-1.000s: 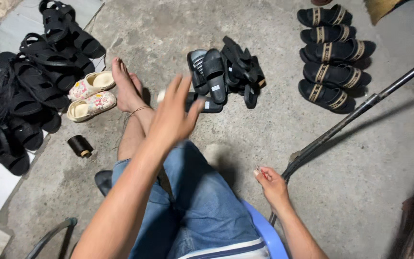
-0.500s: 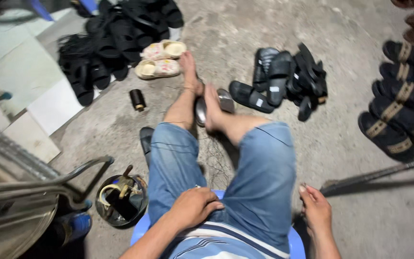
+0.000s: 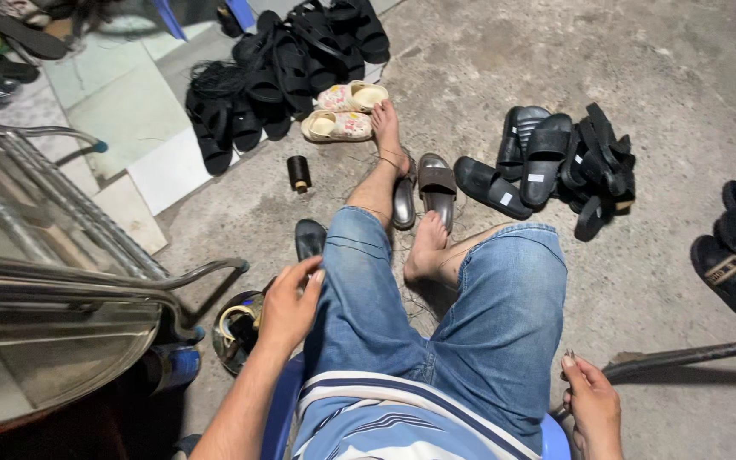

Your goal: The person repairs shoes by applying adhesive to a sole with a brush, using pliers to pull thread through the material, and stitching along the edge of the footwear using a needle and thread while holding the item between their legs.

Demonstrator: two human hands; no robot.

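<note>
Left grip: the left hand [image 3: 291,307] is held loosely open, fingers spread, nothing in it; it is laid against the outer side of the left thigh.
Right grip: the right hand [image 3: 594,409] is pinched narrow on a small thin object [image 3: 569,353]; what it is cannot be told.
Nearest to left hand: a round tin [image 3: 236,334] of cords and tools, at 8 o'clock just beside it on the floor; a single black slide [image 3: 310,237] at 12 o'clock.
Nearest to right hand: a dark metal rod [image 3: 692,353], at 2 o'clock.
Step in hand: judged a reach by the left hand toward the tin, the right kept waiting.
Next move calls for: lowering the open hand past the blue chair [image 3: 287,400] edge, judged.
Further out: grey slides [image 3: 426,187] at the feet; black sandal heap [image 3: 555,162] at 1 o'clock; cream sandals [image 3: 342,111] at 12 o'clock.
</note>
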